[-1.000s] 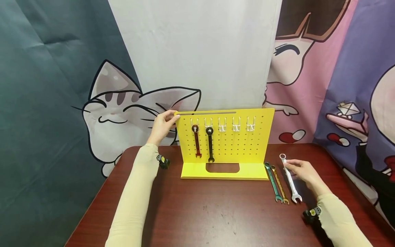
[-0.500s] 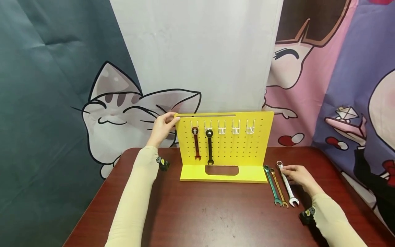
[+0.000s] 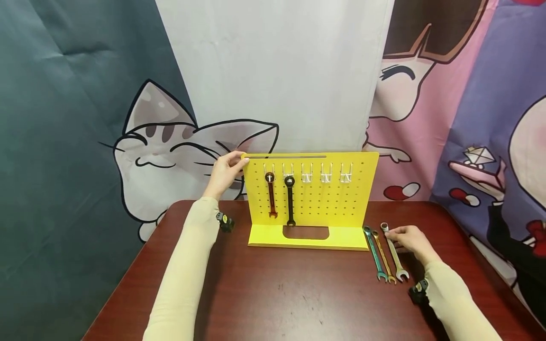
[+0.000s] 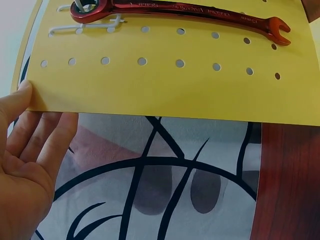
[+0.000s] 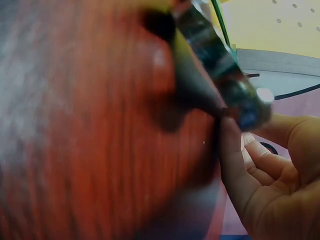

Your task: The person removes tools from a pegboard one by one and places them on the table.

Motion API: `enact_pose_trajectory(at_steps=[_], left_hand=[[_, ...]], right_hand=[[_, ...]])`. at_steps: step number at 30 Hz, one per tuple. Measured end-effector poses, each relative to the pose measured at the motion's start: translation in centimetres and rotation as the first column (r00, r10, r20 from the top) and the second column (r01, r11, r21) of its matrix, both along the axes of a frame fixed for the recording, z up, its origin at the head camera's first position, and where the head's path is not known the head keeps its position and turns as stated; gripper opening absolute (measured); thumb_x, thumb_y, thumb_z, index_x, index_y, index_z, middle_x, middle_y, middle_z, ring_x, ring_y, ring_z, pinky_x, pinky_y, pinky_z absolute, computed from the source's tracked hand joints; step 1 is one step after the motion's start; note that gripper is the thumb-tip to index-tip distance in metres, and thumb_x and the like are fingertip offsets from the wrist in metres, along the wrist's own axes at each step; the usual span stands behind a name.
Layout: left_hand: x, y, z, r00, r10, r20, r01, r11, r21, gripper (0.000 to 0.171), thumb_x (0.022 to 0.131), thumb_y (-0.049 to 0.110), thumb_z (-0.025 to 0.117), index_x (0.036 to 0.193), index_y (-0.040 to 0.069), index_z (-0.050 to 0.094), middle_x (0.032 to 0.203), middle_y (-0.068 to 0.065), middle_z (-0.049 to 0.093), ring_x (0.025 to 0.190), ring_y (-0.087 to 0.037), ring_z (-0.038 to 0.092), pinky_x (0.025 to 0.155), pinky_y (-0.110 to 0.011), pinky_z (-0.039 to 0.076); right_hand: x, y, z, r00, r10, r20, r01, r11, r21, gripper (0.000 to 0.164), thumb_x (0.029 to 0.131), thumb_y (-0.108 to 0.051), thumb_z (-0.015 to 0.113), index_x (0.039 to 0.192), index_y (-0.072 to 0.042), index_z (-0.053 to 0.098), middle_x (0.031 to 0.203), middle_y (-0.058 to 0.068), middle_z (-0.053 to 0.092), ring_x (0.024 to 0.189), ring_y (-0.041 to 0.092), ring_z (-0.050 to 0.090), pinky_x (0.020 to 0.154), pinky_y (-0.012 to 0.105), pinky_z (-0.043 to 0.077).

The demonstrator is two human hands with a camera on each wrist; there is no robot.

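Observation:
My left hand (image 3: 223, 174) pinches the upper left corner of a yellow pegboard (image 3: 313, 208), thumb in front and fingers behind. A red combination wrench (image 3: 271, 196) and a black one (image 3: 290, 201) hang on the board's two left hooks. In the left wrist view the red wrench's ring end is looped over its white hook. My right hand (image 3: 411, 242) pinches a silver combination wrench (image 3: 394, 253) just below its ring end. Its open end points toward me, right of a gold wrench (image 3: 384, 255) and a green wrench (image 3: 375, 253). The right wrist view is blurred around the silver wrench.
Three white hooks (image 3: 326, 176) to the right of the black wrench bear nothing. The board's base (image 3: 347, 237) stands on a dark red wooden table (image 3: 273, 293), with the green and gold wrenches beside its right end. A cartoon-printed curtain (image 3: 273, 71) hangs behind.
My right hand has moved left with the silver wrench, which now lies nearly alongside the gold one. My left hand stays at the board's corner.

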State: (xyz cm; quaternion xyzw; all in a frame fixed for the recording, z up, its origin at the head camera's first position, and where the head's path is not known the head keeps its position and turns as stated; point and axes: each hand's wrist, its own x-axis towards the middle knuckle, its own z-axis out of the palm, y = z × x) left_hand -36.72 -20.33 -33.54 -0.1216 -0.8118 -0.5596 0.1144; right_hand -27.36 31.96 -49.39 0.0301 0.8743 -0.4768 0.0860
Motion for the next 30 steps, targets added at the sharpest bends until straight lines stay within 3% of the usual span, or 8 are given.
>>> enact_pose_trajectory(at_steps=[5,15,30], left_hand=[[-0.3,0.5,0.4,1.000,-0.020,0.009,0.020,1.000,-0.012,0.033,0.099,0.030,0.068,0.124,0.009,0.068,0.104,-0.012,0.072,0.099,-0.024,0.069,0.093,-0.046,0.058],[-0.2,0.6,-0.2,1.000,-0.011,0.020,0.011,1.000,-0.025,0.033,0.099,0.030,0.068,0.125,0.010,0.068,0.105,-0.011,0.073,0.099,-0.024,0.069,0.090,-0.039,0.061],[0.0,-0.3,0.0,1.000,-0.014,-0.003,0.014,1.000,-0.020,0.037,0.098,0.031,0.069,0.124,0.006,0.067,0.104,-0.018,0.072,0.099,-0.030,0.070,0.092,-0.048,0.058]], right_hand=[[0.2,0.1,0.0,1.000,-0.019,-0.011,0.020,1.000,0.020,0.038,0.099,-0.017,0.065,0.111,0.020,0.064,0.089,0.010,0.071,0.075,0.020,0.067,0.067,0.037,0.064],[0.5,-0.2,-0.5,0.999,-0.048,-0.023,0.049,0.998,0.046,0.030,0.096,-0.013,0.065,0.104,0.015,0.067,0.087,0.011,0.069,0.072,0.019,0.067,0.064,0.036,0.064],[-0.4,-1.2,-0.2,0.994,-0.094,-0.051,0.096,0.994,0.048,0.027,0.093,-0.012,0.070,0.102,0.014,0.067,0.084,0.011,0.068,0.067,0.017,0.064,0.060,0.033,0.063]])
